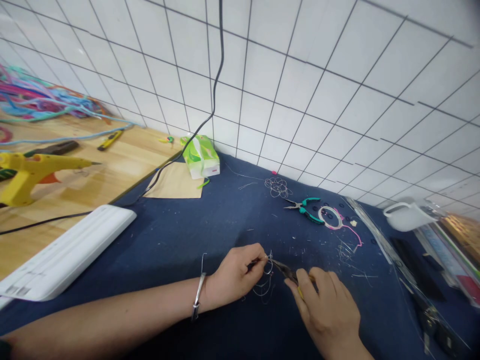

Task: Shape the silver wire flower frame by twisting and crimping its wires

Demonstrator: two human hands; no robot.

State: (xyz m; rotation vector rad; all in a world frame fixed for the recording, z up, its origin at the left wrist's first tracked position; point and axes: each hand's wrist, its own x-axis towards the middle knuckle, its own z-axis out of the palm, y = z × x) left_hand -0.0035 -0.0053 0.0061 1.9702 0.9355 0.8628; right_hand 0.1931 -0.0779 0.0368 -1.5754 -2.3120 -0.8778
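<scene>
Low in the middle of the view, my left hand point(240, 272) pinches a thin silvery wire point(268, 267) bent into loops. My right hand point(328, 305) is wrapped round a pair of pliers point(287, 271) with yellow on the handles. The pliers' narrow jaws point left and reach the wire just beside my left fingertips. Whether the jaws are clamped on it is too small to tell. More curved wire hangs below the pinch, over the dark blue mat point(168, 245).
Teal-handled pliers point(305, 207), a coil of wire point(276, 187) and a white ring-shaped spool point(330, 217) lie beyond my hands. A white power strip point(71, 250), yellow glue gun point(32, 175) and green tissue pack point(200, 156) are leftward. A white cup point(408, 217) stands right.
</scene>
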